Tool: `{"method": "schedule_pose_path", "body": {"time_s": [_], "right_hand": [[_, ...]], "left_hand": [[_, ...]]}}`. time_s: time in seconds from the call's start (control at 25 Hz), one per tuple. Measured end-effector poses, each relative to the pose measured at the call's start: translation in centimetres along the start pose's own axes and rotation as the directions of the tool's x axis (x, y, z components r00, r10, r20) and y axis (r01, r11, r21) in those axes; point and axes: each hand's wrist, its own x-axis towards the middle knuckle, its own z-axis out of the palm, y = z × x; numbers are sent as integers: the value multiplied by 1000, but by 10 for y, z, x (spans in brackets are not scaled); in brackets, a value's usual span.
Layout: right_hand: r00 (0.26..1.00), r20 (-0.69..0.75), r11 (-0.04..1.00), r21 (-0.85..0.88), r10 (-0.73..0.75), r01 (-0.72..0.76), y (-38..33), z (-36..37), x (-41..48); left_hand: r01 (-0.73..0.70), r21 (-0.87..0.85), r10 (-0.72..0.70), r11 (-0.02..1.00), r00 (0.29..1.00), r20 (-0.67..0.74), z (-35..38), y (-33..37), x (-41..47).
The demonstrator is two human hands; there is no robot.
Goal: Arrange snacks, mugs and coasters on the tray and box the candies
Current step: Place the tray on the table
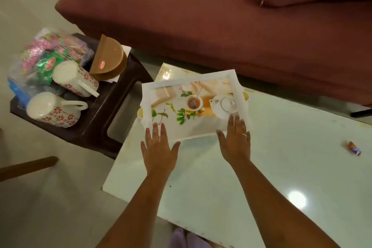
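**At the table's corner: a tray with little room to slide**

On the tray's near rim, the fingers (156, 130) of the left hand (159, 148) and of the right hand (235, 143) lie straight and spread, released and grasping nothing. I cannot tell whether they press the rim or only hover over it. The white rectangular tray (187, 82), printed with a teapot and cup, sits on the glossy white table (281, 167), close to its far left corner. Flat fingers give no hold, so I judge that a push could send the tray skating across that slick top and off the left edge.

Just beside the table on the left stands a dark brown plastic stool (94, 119). Two white mugs with red flower prints lie on it, both on their sides with handles pointing right: the farther mug (74, 78) and the nearer mug (52, 109). A careless reach might roll them, the nearer mug likely first, since it lies by the stool's front edge. A clear plastic bag of colourful snack packets (50, 54) slumps at the stool's far left side and could slip to the floor if a mug is tugged out from against it. A brown round container with a red label (109, 56) leans behind the mugs. A small wrapped candy (354, 148) lies well apart on the table's right, where it is easily missed
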Motion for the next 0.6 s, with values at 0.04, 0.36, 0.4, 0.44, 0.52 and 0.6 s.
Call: {"method": "schedule_pose_path", "body": {"time_s": [0.04,0.36,0.4,0.44,0.52,0.6], "right_hand": [[997,-21,996,53,74,-72,2,9,10],[911,-54,907,133,409,-399,8,35,70],[902,-55,899,125,429,-420,7,36,74],[895,-62,894,122,441,-432,6,36,77],[888,-73,888,112,454,-446,3,39,78],[881,-90,882,136,465,-451,2,43,79]], "left_hand": [[99,-82,-100,992,995,-4,9,-6,9],[405,-255,-427,878,904,-35,53,6,65],[433,-252,-456,866,889,-37,55,10,68],[455,-249,-480,855,876,-50,58,13,70],[498,-256,-527,828,848,-54,60,18,73],[528,-270,-560,805,827,-53,61,20,79]]}}
